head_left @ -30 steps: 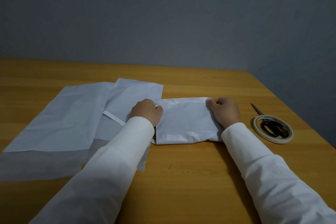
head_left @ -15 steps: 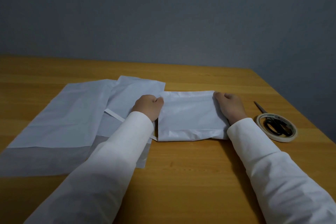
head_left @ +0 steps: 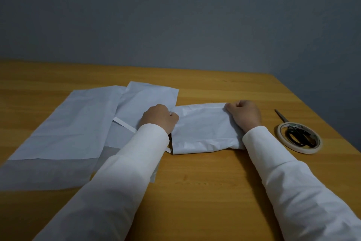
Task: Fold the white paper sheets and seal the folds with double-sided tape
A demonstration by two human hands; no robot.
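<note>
The folded white paper (head_left: 205,129) lies flat on the wooden table (head_left: 205,192), stretched between the two hands. The left hand (head_left: 159,118) sits at its far left corner with the fingers curled under and the thumb side against the paper's edge, pinching that corner. The right hand (head_left: 244,114) is at the opposite, far right corner, also curled into a loose fist, with its fingertips (head_left: 229,106) nipping the top edge of the paper. The near edge of the paper, a rounded fold, runs toward the person between the two white sleeves, the right sleeve (head_left: 277,158) covering its near right corner.

To the left of the left hand, and partly under its sleeve (head_left: 136,158), other white sheets (head_left: 64,129) lie spread flat and overlapping. A narrow white strip (head_left: 124,123) rests slantwise on them, just beside the left wrist.

To the right of the right hand, apart from the paper, a roll of tape (head_left: 298,137) lies flat on the table. A pair of scissors (head_left: 297,135) lies across it, with the black handles inside the ring and the blades pointing away past the roll's far rim.
</note>
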